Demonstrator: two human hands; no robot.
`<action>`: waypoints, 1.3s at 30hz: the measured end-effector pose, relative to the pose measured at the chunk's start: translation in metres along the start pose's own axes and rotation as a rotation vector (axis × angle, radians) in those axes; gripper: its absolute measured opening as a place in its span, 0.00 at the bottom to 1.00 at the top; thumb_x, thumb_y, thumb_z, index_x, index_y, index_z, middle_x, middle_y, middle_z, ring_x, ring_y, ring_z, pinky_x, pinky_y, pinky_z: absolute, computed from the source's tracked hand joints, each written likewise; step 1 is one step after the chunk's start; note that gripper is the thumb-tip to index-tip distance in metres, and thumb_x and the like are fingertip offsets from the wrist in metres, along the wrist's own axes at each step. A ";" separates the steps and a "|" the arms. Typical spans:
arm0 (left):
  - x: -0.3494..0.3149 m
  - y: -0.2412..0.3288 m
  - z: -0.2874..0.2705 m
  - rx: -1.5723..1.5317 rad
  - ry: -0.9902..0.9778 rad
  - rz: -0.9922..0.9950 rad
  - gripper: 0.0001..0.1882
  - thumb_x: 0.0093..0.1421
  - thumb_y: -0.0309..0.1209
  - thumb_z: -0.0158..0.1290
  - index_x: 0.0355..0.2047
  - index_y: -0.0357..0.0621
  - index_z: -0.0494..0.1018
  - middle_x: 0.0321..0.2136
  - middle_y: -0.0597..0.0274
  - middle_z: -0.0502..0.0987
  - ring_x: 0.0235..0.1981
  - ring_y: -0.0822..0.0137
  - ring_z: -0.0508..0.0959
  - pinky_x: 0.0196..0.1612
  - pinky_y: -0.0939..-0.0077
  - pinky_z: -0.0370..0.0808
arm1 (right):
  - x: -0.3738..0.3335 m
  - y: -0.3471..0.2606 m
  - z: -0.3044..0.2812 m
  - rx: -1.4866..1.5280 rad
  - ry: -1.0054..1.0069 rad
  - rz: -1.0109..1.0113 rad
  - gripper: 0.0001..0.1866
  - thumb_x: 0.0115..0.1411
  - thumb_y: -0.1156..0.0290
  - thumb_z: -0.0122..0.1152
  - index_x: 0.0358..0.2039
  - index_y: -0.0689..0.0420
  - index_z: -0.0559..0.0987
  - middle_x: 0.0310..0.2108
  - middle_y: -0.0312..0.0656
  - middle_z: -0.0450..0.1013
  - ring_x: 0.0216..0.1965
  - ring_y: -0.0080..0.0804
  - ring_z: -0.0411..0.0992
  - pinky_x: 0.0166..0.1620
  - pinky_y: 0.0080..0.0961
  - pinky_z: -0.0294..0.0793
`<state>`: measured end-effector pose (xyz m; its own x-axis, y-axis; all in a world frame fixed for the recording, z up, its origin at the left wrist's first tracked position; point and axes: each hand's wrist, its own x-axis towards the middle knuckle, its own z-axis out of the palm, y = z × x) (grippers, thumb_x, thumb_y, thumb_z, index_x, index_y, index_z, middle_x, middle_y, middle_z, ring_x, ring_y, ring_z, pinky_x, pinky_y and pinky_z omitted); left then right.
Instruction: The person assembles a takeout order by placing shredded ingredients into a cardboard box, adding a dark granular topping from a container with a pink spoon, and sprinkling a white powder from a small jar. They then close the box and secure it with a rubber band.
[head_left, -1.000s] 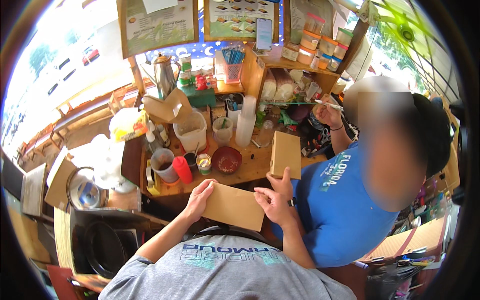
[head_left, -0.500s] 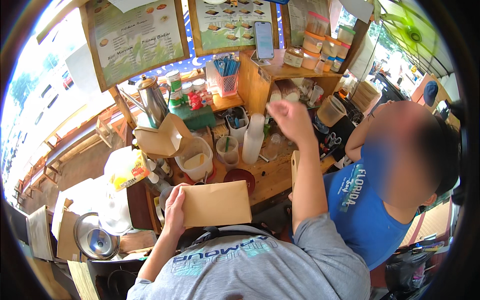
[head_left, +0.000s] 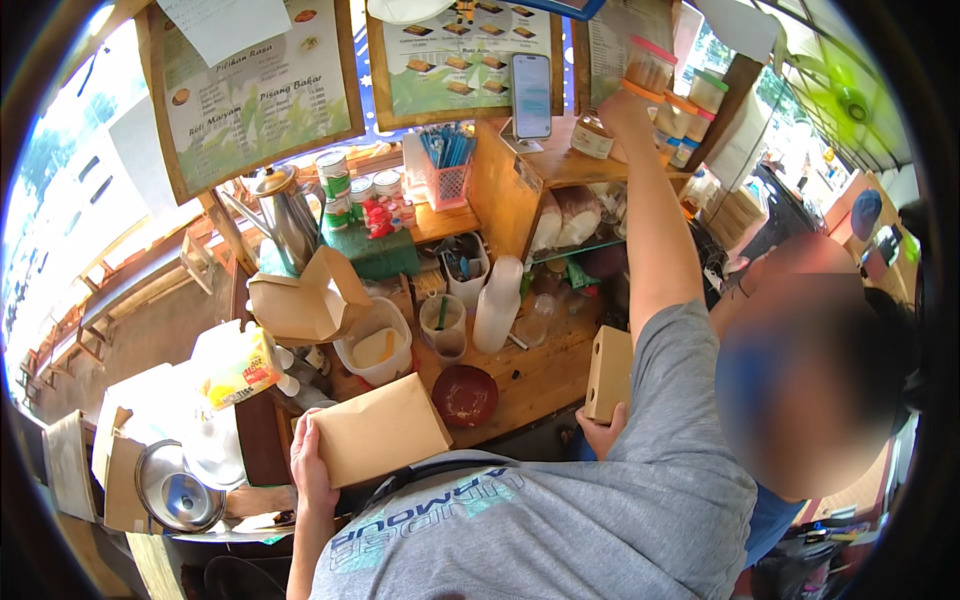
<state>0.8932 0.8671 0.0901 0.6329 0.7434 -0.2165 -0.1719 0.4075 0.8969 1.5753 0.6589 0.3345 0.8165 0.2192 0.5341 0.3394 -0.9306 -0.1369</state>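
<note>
My left hand (head_left: 314, 462) grips a closed brown cardboard box (head_left: 385, 428) by its left end, in front of my body. With the arm stretched far forward, my right hand (head_left: 628, 115) is at the stack of plastic tubs on the wooden cabinet. It overlaps the tubs beside a glass jar (head_left: 592, 136) with a white label; its fingertips are hidden. Just above it stands a tub with a pink lid (head_left: 650, 66). A co-worker's hand (head_left: 602, 434) holds another brown box (head_left: 608, 376) with round holes, under my right arm.
On the wooden counter stand a white tub (head_left: 378, 345), a stack of clear cups (head_left: 497, 305), a dark red plate (head_left: 465, 395) and an open cardboard box (head_left: 308, 298). A phone (head_left: 531, 97) leans upright on the cabinet (head_left: 497, 170). The co-worker stands close on my right.
My right hand has moved forward and right, from above the counter to the tubs. The box in my left hand has shifted left and tilted. The co-worker's box now shows more.
</note>
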 end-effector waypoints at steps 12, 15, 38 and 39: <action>0.012 -0.014 0.027 0.049 0.036 -0.012 0.13 0.78 0.37 0.45 0.53 0.45 0.75 0.45 0.67 0.79 0.45 0.75 0.77 0.51 0.77 0.74 | 0.063 -0.003 0.012 -0.207 -0.336 -0.055 0.15 0.51 0.65 0.72 0.34 0.65 0.87 0.38 0.56 0.84 0.41 0.48 0.84 0.42 0.42 0.81; 0.013 -0.019 0.027 0.026 0.044 -0.024 0.14 0.78 0.37 0.45 0.53 0.45 0.75 0.45 0.67 0.79 0.46 0.75 0.78 0.51 0.77 0.74 | 0.070 0.001 0.025 -0.203 -0.280 -0.066 0.15 0.51 0.64 0.74 0.31 0.64 0.87 0.36 0.54 0.84 0.38 0.47 0.84 0.40 0.41 0.81; 0.050 -0.021 0.070 -0.011 -0.155 -0.040 0.14 0.78 0.37 0.47 0.54 0.44 0.76 0.43 0.66 0.80 0.43 0.74 0.80 0.49 0.76 0.78 | 0.013 0.025 -0.027 0.172 0.090 -0.262 0.15 0.61 0.57 0.60 0.43 0.42 0.90 0.40 0.46 0.85 0.47 0.52 0.82 0.53 0.47 0.82; 0.050 -0.023 0.070 0.002 -0.166 -0.060 0.14 0.78 0.38 0.47 0.53 0.44 0.76 0.43 0.67 0.80 0.43 0.74 0.80 0.48 0.76 0.78 | 0.000 0.013 -0.034 0.167 0.085 -0.194 0.15 0.61 0.56 0.62 0.42 0.46 0.90 0.38 0.44 0.86 0.41 0.46 0.85 0.49 0.42 0.84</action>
<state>0.9822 0.8581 0.0861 0.7578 0.6201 -0.2029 -0.1292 0.4474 0.8849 1.5635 0.6368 0.3609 0.6888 0.3571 0.6309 0.5641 -0.8107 -0.1570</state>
